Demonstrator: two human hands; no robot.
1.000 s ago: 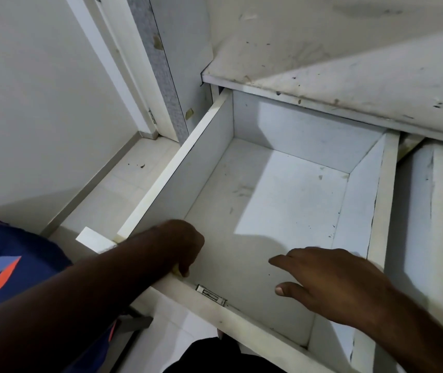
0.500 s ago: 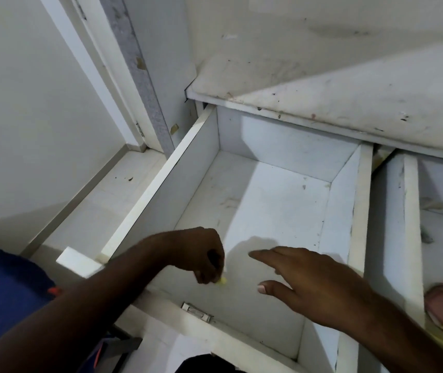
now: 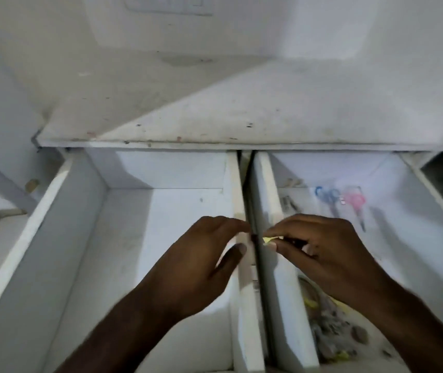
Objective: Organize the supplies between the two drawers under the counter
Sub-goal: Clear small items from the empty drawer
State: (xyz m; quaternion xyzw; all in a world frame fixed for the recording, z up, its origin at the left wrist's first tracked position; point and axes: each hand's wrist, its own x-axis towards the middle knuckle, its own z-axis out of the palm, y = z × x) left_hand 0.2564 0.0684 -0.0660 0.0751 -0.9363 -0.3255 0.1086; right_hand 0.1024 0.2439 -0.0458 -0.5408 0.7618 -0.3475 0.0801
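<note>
Pinching a small yellow scrap (image 3: 267,239) over the gap (image 3: 250,200) between both drawers, the right hand (image 3: 320,254) is risking dropping it there. The left hand (image 3: 204,262) is hovering beside it, fingers (image 3: 238,224) loosely apart, holding nothing.

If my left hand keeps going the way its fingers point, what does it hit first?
Probably the right hand, which pinches a small yellow piece just across the drawer walls; the left hand points rightward, but depth is unclear.

We see matt white painted board on both drawers (image 3: 53,211), scuffed and grimy. The counter (image 3: 242,114) above looks matt, speckled with stains. The scissors (image 3: 349,203) show plastic handles.
</note>
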